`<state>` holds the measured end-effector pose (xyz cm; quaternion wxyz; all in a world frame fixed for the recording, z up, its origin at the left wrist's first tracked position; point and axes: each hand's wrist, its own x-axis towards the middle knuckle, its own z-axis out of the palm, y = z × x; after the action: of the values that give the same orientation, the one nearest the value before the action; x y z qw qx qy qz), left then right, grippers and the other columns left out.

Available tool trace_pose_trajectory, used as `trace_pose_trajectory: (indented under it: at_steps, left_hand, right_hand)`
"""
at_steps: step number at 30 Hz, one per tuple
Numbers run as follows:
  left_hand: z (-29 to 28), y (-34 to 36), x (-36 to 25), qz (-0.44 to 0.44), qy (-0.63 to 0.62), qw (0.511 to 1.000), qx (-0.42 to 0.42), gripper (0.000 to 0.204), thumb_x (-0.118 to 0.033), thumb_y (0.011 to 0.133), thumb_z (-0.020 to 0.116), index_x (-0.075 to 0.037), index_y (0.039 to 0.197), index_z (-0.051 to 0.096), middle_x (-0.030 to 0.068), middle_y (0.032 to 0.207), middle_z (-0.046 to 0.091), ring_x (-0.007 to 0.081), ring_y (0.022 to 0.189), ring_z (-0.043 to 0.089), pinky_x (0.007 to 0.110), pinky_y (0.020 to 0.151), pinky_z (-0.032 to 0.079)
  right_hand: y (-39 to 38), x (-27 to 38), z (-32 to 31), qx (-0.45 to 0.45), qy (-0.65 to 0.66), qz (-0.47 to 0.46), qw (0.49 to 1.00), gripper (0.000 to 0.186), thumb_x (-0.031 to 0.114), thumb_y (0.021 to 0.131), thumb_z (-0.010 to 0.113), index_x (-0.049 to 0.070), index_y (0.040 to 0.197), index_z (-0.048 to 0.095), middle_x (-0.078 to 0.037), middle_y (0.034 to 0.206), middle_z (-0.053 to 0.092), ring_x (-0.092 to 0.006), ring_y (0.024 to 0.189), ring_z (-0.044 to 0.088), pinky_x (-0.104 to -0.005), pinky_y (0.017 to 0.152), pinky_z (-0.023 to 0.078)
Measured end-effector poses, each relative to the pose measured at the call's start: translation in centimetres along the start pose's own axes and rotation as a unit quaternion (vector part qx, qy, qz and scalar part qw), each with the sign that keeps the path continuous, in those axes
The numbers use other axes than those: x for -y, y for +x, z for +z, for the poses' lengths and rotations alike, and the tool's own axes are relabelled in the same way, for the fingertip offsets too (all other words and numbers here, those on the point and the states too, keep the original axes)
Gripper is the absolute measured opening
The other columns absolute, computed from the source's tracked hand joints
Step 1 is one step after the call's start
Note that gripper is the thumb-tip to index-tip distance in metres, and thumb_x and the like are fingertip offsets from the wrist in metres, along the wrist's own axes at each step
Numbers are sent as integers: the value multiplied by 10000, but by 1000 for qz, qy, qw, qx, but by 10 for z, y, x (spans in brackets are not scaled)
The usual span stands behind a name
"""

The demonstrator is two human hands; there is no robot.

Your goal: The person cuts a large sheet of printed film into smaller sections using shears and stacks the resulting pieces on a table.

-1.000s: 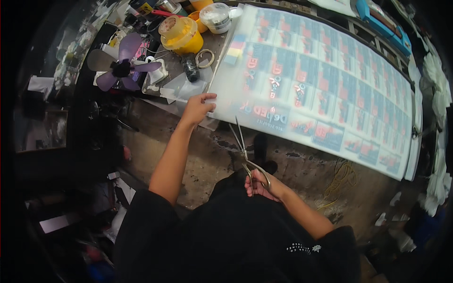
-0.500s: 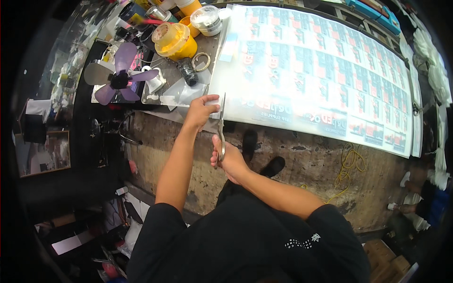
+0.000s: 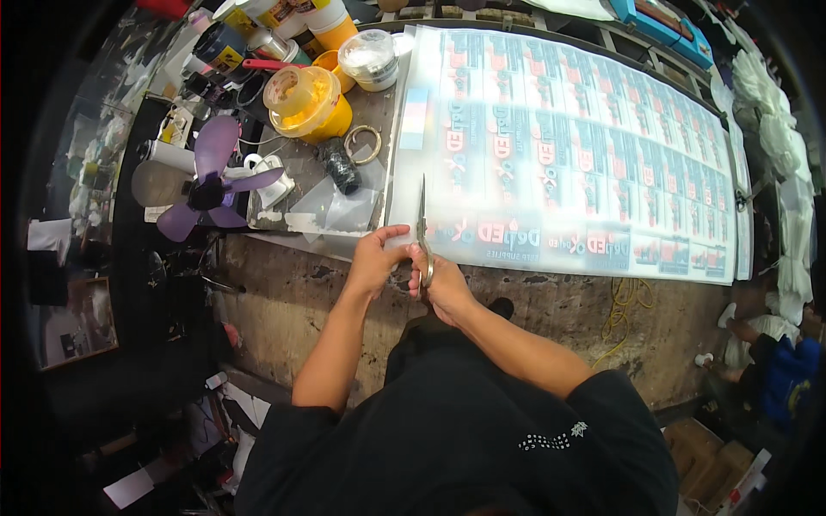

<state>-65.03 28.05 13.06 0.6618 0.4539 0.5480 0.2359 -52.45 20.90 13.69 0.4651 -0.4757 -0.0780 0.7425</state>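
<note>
A large printed film sheet (image 3: 594, 146) with rows of red, blue and white labels lies across the workbench. My left hand (image 3: 376, 258) pinches its near left corner at the bench edge. My right hand (image 3: 440, 284) grips the handles of long metal scissors (image 3: 422, 219), whose blades point away from me along the sheet's left margin, close to the strip of colour swatches (image 3: 416, 118).
Left of the sheet stand a yellow tub (image 3: 308, 105), a white lidded jar (image 3: 368, 58), a black tape roll (image 3: 338, 165), a metal ring (image 3: 364, 143) and a small purple fan (image 3: 212, 182). Below the bench edge is a stained floor with a yellow cord (image 3: 626, 301).
My right hand rose from below the bench with the scissors and brought the blades onto the sheet's left edge. My left hand stayed on the near corner. The view shifted closer to the bench.
</note>
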Motion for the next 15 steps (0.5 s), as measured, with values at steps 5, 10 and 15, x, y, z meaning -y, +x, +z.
trace_pose_trajectory:
  at_steps: [5, 10, 15]
  left_hand:
    - [-9, 5, 5, -1, -17, 999, 31, 333, 48, 772, 607, 53, 1101, 554, 89, 949, 612, 124, 827, 596, 238, 752, 483]
    - [-9, 5, 1, 19, -39, 999, 27, 346, 54, 760, 627, 42, 1099, 561, 70, 969, 603, 109, 850, 576, 229, 761, 470]
    - [-14, 2, -7, 3, -49, 998, 33, 346, 56, 755, 637, 39, 1093, 566, 61, 995, 591, 99, 868, 555, 228, 780, 459]
  right_hand:
    - [39, 24, -6, -10, -20, -16, 1000, 431, 448, 856, 595, 26, 806, 526, -14, 638, 511, -93, 559, 502, -227, 521, 433]
    - [72, 52, -5, -35, -52, -36, 997, 469, 487, 822, 622, 29, 800, 524, -23, 641, 516, -104, 561, 509, -230, 523, 436]
    - [98, 73, -2, -36, -65, -61, 995, 490, 514, 810, 620, 33, 794, 525, -24, 637, 512, -105, 555, 504, -235, 524, 437]
